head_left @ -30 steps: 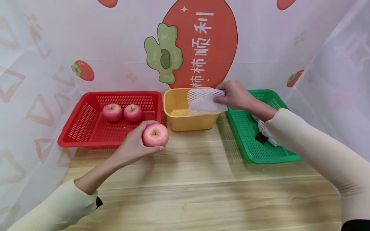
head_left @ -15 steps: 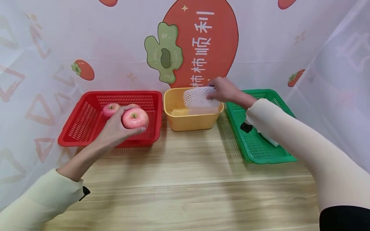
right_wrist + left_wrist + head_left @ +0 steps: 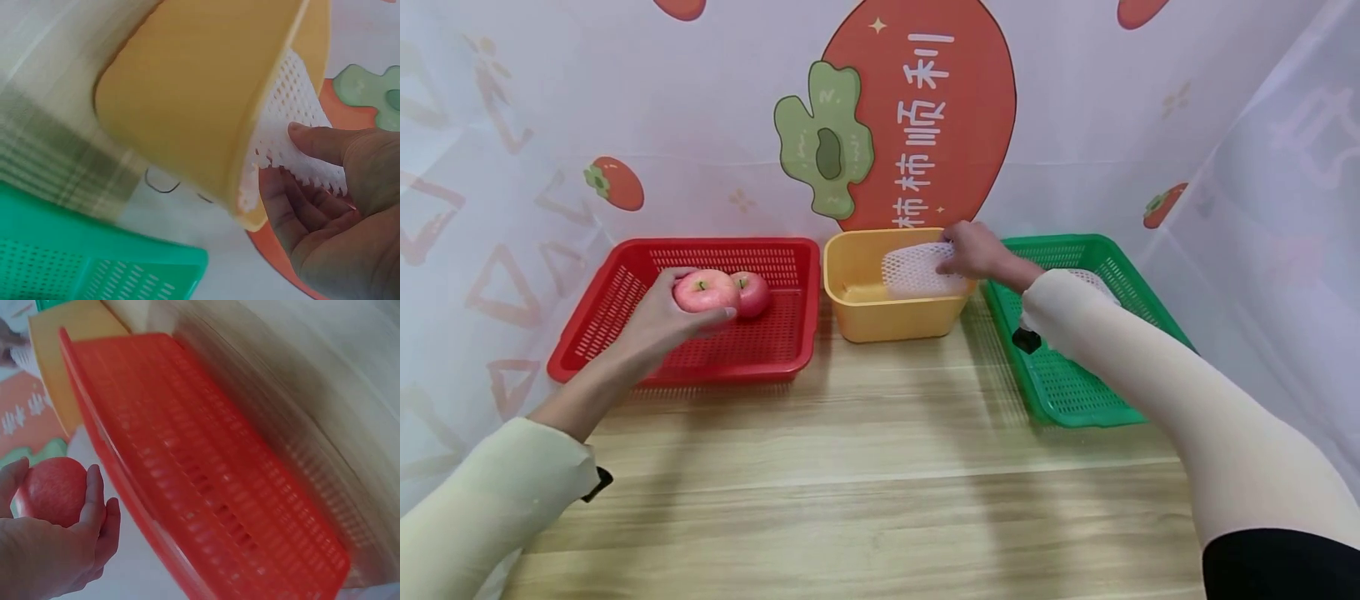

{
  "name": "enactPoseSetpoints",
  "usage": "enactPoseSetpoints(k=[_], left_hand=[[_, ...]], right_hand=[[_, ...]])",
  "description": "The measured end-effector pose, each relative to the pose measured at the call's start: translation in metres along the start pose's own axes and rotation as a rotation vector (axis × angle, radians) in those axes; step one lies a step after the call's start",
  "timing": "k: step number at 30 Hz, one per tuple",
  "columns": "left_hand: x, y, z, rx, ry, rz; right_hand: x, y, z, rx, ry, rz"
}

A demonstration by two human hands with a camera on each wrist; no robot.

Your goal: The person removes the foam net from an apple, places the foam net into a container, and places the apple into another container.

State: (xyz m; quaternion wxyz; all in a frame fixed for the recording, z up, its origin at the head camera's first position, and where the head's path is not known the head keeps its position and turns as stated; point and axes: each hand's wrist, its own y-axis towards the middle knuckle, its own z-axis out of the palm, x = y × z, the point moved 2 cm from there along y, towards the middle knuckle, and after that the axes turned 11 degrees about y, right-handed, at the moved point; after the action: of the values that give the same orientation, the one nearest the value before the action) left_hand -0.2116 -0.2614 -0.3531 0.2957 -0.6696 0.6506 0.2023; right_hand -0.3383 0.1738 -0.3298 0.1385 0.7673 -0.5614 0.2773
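Note:
An apple [image 3: 707,291] is gripped in my left hand [image 3: 658,321], above the red basket [image 3: 722,367]. Another apple [image 3: 751,294] lies in that basket, partly behind the held one. In the left wrist view, fingers and thumb curl round the held apple [image 3: 56,490], higher than the basket's rim. My right hand [image 3: 976,252] pinches a white foam net sleeve [image 3: 917,271] between thumb and fingers. The sleeve hangs partly inside the yellow bin [image 3: 895,321]; the right wrist view shows the foam net [image 3: 297,100] at the bin's rim.
On the right stands a green basket [image 3: 1052,400] with another white foam net [image 3: 1093,283] in it, partly covered by my right sleeve. All three containers stand along the back of the wooden table [image 3: 865,500], before a printed curtain [image 3: 715,108].
My left hand has carried the apple left, from in front of the yellow bin to over the red basket. My right hand has shifted left and lowered the foam net into the bin.

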Motion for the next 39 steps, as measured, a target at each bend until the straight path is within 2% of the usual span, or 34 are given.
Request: enactPoseSetpoints(k=[8, 15, 19, 26, 29, 34, 39], left_hand=[[0.027, 0.012, -0.010, 0.003, -0.034, -0.044], [0.046, 0.021, -0.019, -0.017, -0.031, -0.066], [0.055, 0.024, -0.022, -0.024, 0.041, -0.063], [0.072, 0.029, -0.026, 0.070, 0.226, -0.112], [0.077, 0.034, -0.026, 0.085, 0.290, -0.117], [0.081, 0.041, -0.026, 0.130, 0.359, -0.098], [0.087, 0.044, -0.027, 0.183, 0.421, -0.096]], right_hand=[[-0.006, -0.002, 0.004, -0.066, -0.109, 0.015], [-0.001, -0.003, 0.002, -0.132, -0.203, -0.031], [0.002, -0.005, -0.002, -0.141, -0.208, -0.046], [0.001, -0.012, -0.012, -0.128, -0.155, -0.090], [0.000, -0.016, -0.018, -0.123, -0.132, -0.103], [-0.005, -0.024, -0.030, -0.138, -0.113, -0.109], [-0.016, -0.031, -0.041, -0.147, -0.141, -0.084]])
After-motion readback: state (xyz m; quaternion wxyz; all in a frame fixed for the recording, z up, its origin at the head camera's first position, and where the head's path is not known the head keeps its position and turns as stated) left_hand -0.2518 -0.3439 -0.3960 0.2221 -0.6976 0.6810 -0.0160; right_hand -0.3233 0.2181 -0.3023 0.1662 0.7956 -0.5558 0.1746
